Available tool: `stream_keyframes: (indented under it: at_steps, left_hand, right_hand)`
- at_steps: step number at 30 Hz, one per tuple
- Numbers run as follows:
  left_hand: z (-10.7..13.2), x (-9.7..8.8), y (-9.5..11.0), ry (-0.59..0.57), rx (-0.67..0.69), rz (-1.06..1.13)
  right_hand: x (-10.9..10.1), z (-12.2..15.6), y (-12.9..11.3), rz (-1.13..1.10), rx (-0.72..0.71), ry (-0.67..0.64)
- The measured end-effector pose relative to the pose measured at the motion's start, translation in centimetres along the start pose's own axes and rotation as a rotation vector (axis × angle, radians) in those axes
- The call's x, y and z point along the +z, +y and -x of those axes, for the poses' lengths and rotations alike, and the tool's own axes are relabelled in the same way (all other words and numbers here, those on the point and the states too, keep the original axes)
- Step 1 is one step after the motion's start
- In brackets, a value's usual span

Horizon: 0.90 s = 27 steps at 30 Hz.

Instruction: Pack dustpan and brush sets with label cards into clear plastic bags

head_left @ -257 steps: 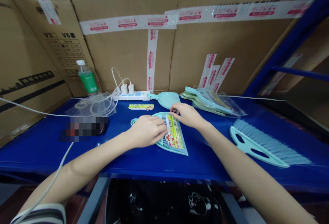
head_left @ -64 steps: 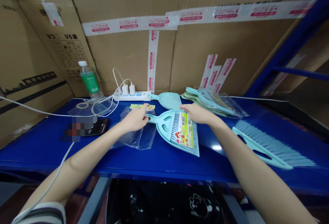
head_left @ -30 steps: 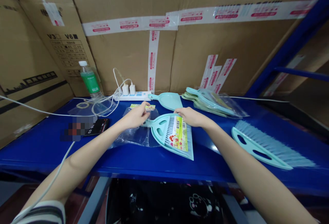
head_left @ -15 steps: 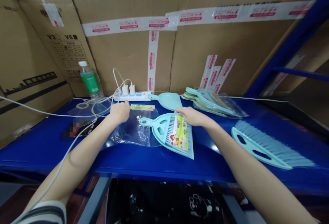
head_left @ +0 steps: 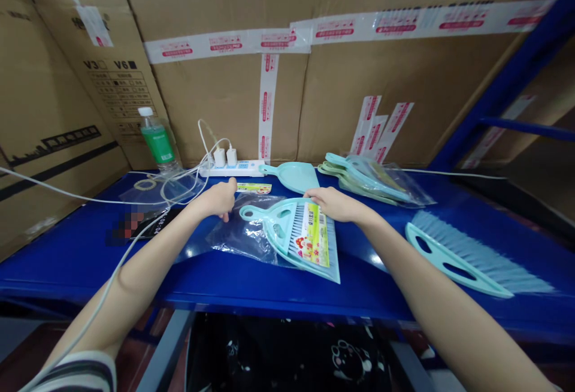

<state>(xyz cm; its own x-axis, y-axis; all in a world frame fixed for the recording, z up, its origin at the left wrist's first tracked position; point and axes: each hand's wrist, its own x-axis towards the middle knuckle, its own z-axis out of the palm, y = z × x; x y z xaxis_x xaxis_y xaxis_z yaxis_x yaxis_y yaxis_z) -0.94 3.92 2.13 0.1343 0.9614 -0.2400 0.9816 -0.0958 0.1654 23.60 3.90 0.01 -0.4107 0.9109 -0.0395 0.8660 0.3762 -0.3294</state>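
Observation:
My right hand [head_left: 330, 203] grips the far edge of a light-blue dustpan [head_left: 276, 224], thumb and fingers closed on its rim. Nested in that pan is a small brush [head_left: 293, 230] under a yellow printed label [head_left: 317, 233]. The pan's looped handle points left, towards my left hand [head_left: 220, 199]. A clear plastic bag [head_left: 240, 239] lies crumpled beneath and left of the pan. My left hand's curled fingers pinch the bag near its yellow header strip [head_left: 254, 188]; the exact grip is partly hidden.
Behind are another light-blue dustpan [head_left: 296, 175], a power strip [head_left: 238, 169] with cables and a bottle [head_left: 158, 140]. Bagged dustpans [head_left: 366, 179] lie at back right; a loose brush [head_left: 471, 260] lies right. Cardboard [head_left: 224, 92] walls the blue table [head_left: 202, 281].
My left hand has moved right, towards the dustpan's handle, and the plastic bag has shifted and crumpled with it. The right hand and dustpan have stayed nearly in place.

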Motion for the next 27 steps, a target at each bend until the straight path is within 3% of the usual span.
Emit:
stream_keyframes:
  at_steps: [10,18,27]
  left_hand:
    - [-0.7,0.5,-0.5,-0.016,0.056,0.254]
    - [-1.1,0.7,-1.2,-0.010,0.143,0.191]
    - [-1.1,0.4,-1.6,-0.064,0.183,0.300]
  right_hand:
    - [0.4,0.0,-0.6,-0.049,0.017,-0.018]
    - [1.2,-0.5,-0.6,-0.132,0.081,0.019]
    - [1.1,-0.4,0.3,-0.445,0.034,-0.056]
